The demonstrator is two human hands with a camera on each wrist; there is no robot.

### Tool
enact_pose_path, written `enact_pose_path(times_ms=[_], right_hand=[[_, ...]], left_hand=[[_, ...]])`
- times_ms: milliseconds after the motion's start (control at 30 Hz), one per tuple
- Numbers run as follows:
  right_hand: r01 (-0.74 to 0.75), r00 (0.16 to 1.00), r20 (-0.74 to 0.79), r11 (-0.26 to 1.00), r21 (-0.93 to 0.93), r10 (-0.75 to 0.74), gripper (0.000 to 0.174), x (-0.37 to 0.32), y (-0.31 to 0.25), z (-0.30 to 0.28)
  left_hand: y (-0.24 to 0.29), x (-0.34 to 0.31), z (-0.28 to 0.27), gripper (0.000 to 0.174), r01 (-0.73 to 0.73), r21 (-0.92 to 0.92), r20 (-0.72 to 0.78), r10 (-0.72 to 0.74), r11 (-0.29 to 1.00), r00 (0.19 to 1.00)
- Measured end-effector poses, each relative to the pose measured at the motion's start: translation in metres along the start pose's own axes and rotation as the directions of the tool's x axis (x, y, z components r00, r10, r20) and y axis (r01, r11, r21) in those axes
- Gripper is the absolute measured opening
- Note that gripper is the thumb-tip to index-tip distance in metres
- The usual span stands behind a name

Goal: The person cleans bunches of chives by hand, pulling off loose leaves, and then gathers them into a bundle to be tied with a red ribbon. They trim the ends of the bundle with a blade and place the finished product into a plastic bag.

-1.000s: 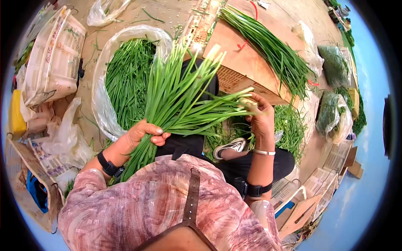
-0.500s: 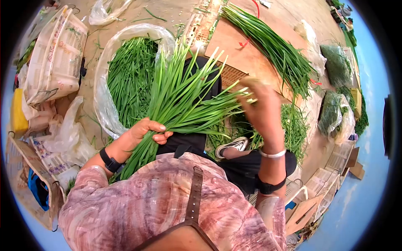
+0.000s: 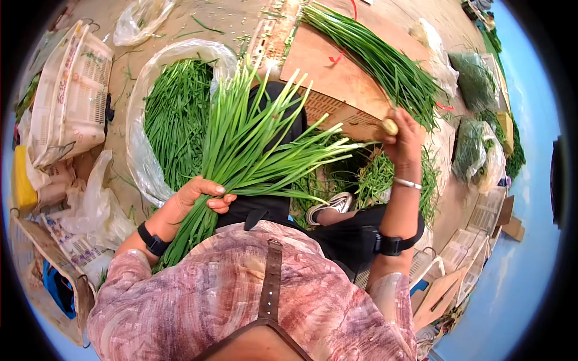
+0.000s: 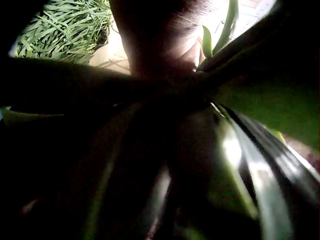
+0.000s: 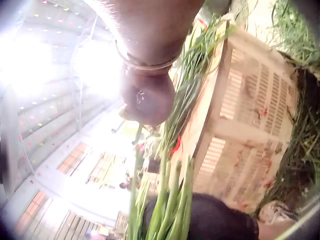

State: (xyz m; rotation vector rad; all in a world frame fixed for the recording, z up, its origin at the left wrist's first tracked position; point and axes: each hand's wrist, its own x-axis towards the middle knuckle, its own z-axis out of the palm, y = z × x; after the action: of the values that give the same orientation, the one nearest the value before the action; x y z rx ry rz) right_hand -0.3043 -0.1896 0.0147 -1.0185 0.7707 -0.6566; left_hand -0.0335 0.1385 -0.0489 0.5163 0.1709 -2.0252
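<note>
In the head view, the left hand gripped a bundle of green stalks, its fingers curled round the middle with the thumb across the top. The pale ends fanned out above and to the right of those fingers, and the darker leaves hung below them. The right hand was raised just beyond the rightmost pale ends, its fingers bent in towards the thumb. A clear plastic bag of cut greens lay up and left of the left fingers; a longer bunch lay on a board above the right fingers.

The left wrist view was mostly dark, with leaves crossing close to the lens. It showed cut greens at the upper left, but how the left fingers lay could not be told there.

The right wrist view showed what the head view barely did: a single stalk running up to the right fingers, which were pinched on it, apart from the thicker pale stalks beside it. It also showed the slotted side of a crate beside those fingers and a bracelet behind them.
</note>
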Motion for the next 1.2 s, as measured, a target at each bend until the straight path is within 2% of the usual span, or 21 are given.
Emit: enact_pose_path(times_ms=[133, 167, 200, 233, 300, 367, 433, 467, 533, 567, 600, 633, 667, 767, 867, 967, 1000, 1033, 1100, 1167, 1200], right_hand=[[-0.064, 0.997, -0.04, 0.998, -0.014, 0.063, 0.017, -0.016, -0.016, -0.081], [-0.157, 0.988, -0.12, 0.648, -0.745, 0.1, 0.017, -0.017, -0.016, -0.088], [-0.192, 0.977, -0.202, -0.134, -0.972, 0.064, 0.017, -0.021, -0.015, -0.095], [-0.195, 0.977, -0.214, -0.475, -0.858, -0.015, 0.023, -0.04, -0.023, -0.057], [0.06, 0.985, 0.057, 0.012, -0.998, -0.165, 0.029, -0.04, -0.022, -0.026], [0.092, 0.995, 0.065, 0.541, -0.836, -0.069, 0.029, -0.033, -0.016, 0.009], [0.431, 0.892, 0.351, 0.299, -0.851, -0.286, 0.028, -0.022, -0.011, 0.052], [0.426, 0.901, 0.358, 0.353, -0.833, -0.245, 0.029, -0.015, -0.006, 0.067], [0.366, 0.931, 0.309, 0.515, -0.775, -0.197, 0.03, -0.005, 0.005, 0.097], [0.39, 0.921, 0.322, 0.473, -0.79, -0.222, 0.032, -0.004, 0.004, 0.111], [0.519, 0.847, 0.414, 0.35, -0.78, -0.333, 0.033, -0.001, 0.01, 0.119], [0.624, 0.751, 0.502, 0.214, -0.751, -0.428, 0.035, 0.002, 0.015, 0.125], [0.685, 0.695, 0.585, 0.14, -0.715, -0.417, 0.037, 0.003, 0.016, 0.129], [0.533, 0.841, 0.528, 0.024, -0.845, -0.116, 0.033, -0.008, 0.028, 0.108], [0.509, 0.861, 0.493, 0.199, -0.838, -0.127, 0.022, -0.024, 0.026, 0.081], [0.475, 0.872, 0.429, 0.2, -0.857, -0.236, 0.023, -0.019, 0.017, 0.092], [0.406, 0.901, 0.36, 0.175, -0.897, -0.243, 0.023, -0.015, 0.01, 0.102], [0.473, 0.847, 0.414, 0.117, -0.873, -0.334, 0.021, -0.008, 0.004, 0.114], [0.696, 0.56, 0.613, -0.085, -0.713, -0.558, 0.023, 0.016, 0.001, 0.141], [0.65, 0.685, 0.583, 0.006, -0.76, -0.438, 0.039, 0.037, 0.002, 0.173], [0.552, 0.808, 0.493, 0.124, -0.824, -0.322, 0.048, 0.049, 0.009, 0.189]], left_hand=[[0.002, 0.001, -0.001, 0.024, -0.016, 0.038, 0.026, 0.015, 0.999, 1.0], [0.003, 0.002, -0.001, 0.024, -0.017, 0.039, 0.027, 0.016, 0.999, 1.0], [0.003, 0.002, -0.002, 0.024, -0.015, 0.049, 0.026, 0.013, 0.999, 1.0], [0.003, 0.002, -0.002, 0.024, -0.008, 0.059, 0.022, 0.006, 0.998, 1.0], [0.005, 0.004, -0.001, 0.024, 0.002, 0.056, 0.027, -0.003, 0.998, 1.0], [0.003, 0.002, 0.002, 0.024, 0.005, 0.051, 0.017, -0.006, 0.999, 1.0], [0.002, 0.002, 0.011, 0.024, -0.019, 0.074, -0.04, 0.022, 0.997, 0.999], [0.002, 0.001, 0.018, 0.024, -0.033, 0.076, -0.046, 0.037, 0.997, 0.998], [0.003, 0.003, 0.039, 0.031, -0.066, 0.286, -0.138, 0.11, 0.956, 0.984], [0.002, 0.004, 0.043, 0.035, -0.074, 0.383, -0.179, 0.152, 0.921, 0.972], [-0.001, 0.007, 0.037, 0.045, -0.055, 0.449, -0.217, 0.169, 0.892, 0.961], [-0.004, 0.007, 0.04, 0.045, -0.061, 0.443, -0.221, 0.175, 0.894, 0.959], [-0.007, 0.009, 0.045, 0.046, -0.094, 0.509, -0.223, 0.237, 0.856, 0.946], [-0.007, 0.008, 0.044, 0.048, -0.13, 0.553, -0.207, 0.287, 0.823, 0.935], [-0.01, 0.005, 0.041, 0.048, -0.133, 0.601, -0.197, 0.306, 0.789, 0.931], [-0.008, 0.007, 0.049, 0.048, -0.099, 0.634, -0.243, 0.319, 0.767, 0.916], [-0.007, 0.007, 0.048, 0.049, -0.085, 0.635, -0.222, 0.287, 0.768, 0.932], [-0.005, 0.007, 0.048, 0.049, -0.096, 0.634, -0.224, 0.301, 0.767, 0.927], [-0.004, 0.008, 0.048, 0.051, -0.059, 0.699, -0.186, 0.261, 0.713, 0.947], [-0.007, 0.009, 0.051, 0.05, -0.068, 0.72, -0.179, 0.28, 0.691, 0.943], [-0.007, 0.009, 0.056, 0.048, -0.06, 0.765, -0.189, 0.312, 0.641, 0.931]])
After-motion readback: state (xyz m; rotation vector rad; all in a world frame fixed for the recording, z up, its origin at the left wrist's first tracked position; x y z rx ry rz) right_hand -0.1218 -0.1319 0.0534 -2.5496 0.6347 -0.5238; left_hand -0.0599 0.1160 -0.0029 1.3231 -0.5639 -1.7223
